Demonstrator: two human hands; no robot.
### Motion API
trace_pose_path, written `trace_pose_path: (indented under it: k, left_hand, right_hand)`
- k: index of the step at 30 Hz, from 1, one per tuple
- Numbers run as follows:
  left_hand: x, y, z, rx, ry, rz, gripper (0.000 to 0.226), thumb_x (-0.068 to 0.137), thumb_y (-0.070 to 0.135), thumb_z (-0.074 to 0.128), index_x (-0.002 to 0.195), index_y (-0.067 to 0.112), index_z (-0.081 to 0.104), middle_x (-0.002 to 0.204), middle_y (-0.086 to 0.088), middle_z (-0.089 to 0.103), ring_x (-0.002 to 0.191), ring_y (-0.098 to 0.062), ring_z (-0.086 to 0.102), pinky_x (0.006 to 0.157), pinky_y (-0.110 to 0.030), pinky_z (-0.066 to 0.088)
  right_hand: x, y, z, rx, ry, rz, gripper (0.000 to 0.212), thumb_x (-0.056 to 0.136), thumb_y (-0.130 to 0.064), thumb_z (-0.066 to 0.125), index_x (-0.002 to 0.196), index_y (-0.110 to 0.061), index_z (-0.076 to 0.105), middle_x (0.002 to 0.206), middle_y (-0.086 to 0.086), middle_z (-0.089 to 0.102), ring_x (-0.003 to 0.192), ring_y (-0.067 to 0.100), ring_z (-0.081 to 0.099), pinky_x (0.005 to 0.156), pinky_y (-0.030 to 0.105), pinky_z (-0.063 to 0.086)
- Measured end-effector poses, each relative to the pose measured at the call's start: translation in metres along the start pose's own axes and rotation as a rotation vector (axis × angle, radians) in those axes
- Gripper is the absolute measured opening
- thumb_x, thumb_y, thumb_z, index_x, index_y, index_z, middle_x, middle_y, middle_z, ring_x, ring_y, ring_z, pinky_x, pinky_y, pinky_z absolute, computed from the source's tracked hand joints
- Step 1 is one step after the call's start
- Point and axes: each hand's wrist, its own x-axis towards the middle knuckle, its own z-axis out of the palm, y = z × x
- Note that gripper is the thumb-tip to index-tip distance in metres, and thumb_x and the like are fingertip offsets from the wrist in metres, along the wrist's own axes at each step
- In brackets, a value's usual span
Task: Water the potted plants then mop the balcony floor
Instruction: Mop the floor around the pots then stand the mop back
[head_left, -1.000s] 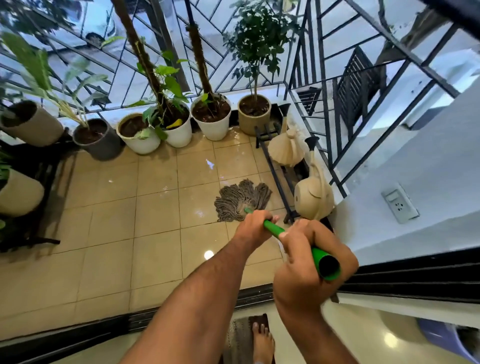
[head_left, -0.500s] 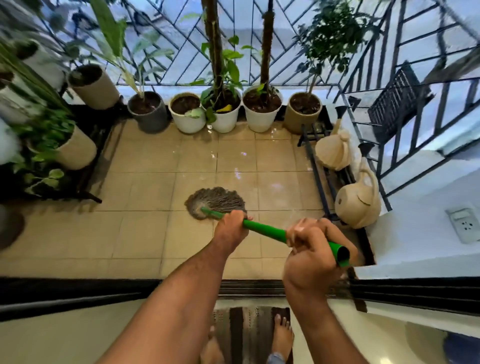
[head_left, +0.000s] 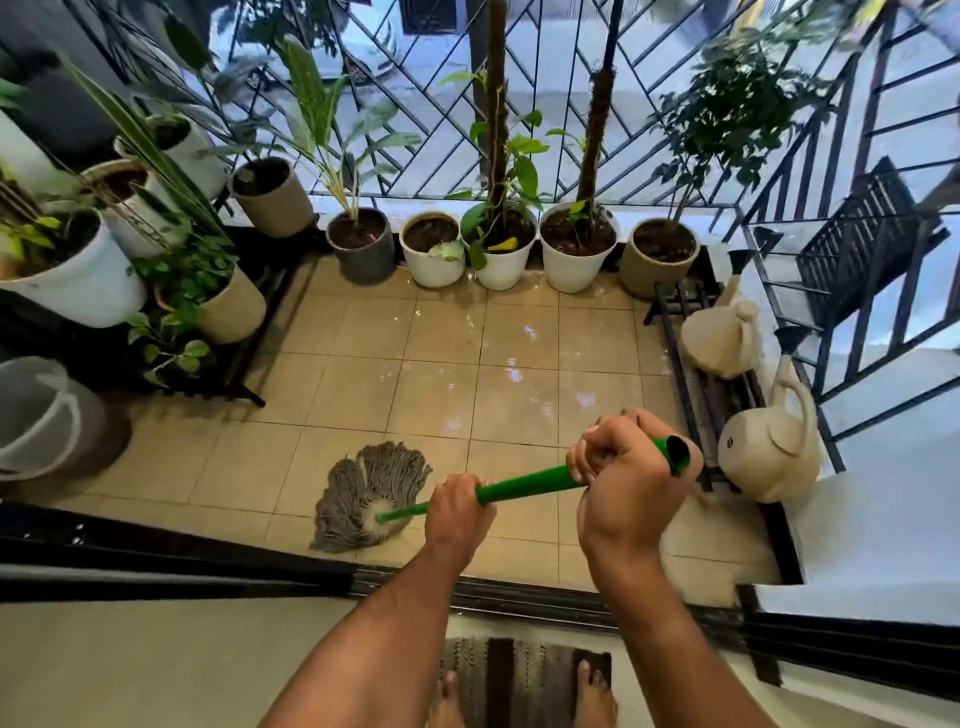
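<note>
Both my hands grip a green mop handle (head_left: 524, 487). My left hand (head_left: 457, 512) holds it lower down, near the head. My right hand (head_left: 626, 478) holds it close to the top end. The grey string mop head (head_left: 363, 493) lies spread on the wet beige tiled balcony floor (head_left: 441, 364), near the sliding door track (head_left: 519, 597). A row of potted plants (head_left: 501, 249) stands along the far railing, and more pots (head_left: 67, 270) crowd the left side. Two beige watering cans (head_left: 769, 452) sit at the right edge.
A grey bucket (head_left: 47, 421) stands at the left on the tiles. A black metal rack (head_left: 696, 384) runs along the right side under the watering cans. Metal railing (head_left: 571, 104) encloses the balcony. My bare feet stand on a striped doormat (head_left: 519, 675) inside the door.
The mop head has slid left and nearer to the door track across the tiles. The view has swung left, bringing the bucket and left pots into sight.
</note>
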Motion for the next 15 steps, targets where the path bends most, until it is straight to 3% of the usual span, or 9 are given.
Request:
trace_pose_path:
  k: [5,9,15]
  left_hand:
    - [-0.002,0.059,0.013,-0.132,0.059,-0.052,0.020,0.094,0.021,0.055,0.085,0.014,0.071,0.085,-0.003,0.067,0.078,-0.023,0.065,0.070,-0.044,0.060]
    - [-0.007,0.134,0.030,-0.218,0.054,-0.060,0.016,0.089,0.020,0.058,0.083,0.014,0.072,0.085,-0.005,0.070,0.083,-0.028,0.067,0.064,-0.035,0.053]
    - [-0.030,0.252,0.064,-0.289,-0.068,0.032,0.026,0.090,0.019,0.056,0.069,0.005,0.056,0.082,-0.018,0.069,0.088,-0.040,0.067,0.057,-0.041,0.041]
  right_hand:
    - [0.027,-0.030,-0.019,-0.028,-0.039,-0.049,0.028,0.065,0.006,0.051,0.043,-0.007,0.039,0.042,0.003,0.030,0.041,0.019,0.030,0.043,0.028,0.028]
    - [0.063,-0.064,-0.054,-0.084,-0.047,-0.119,0.033,0.065,0.006,0.053,0.042,-0.011,0.036,0.042,0.003,0.028,0.041,0.027,0.027,0.042,0.038,0.026]
    - [0.116,-0.113,-0.113,-0.188,0.032,-0.225,0.031,0.065,0.003,0.056,0.048,0.006,0.030,0.044,0.021,0.022,0.041,0.039,0.024,0.040,0.047,0.023]
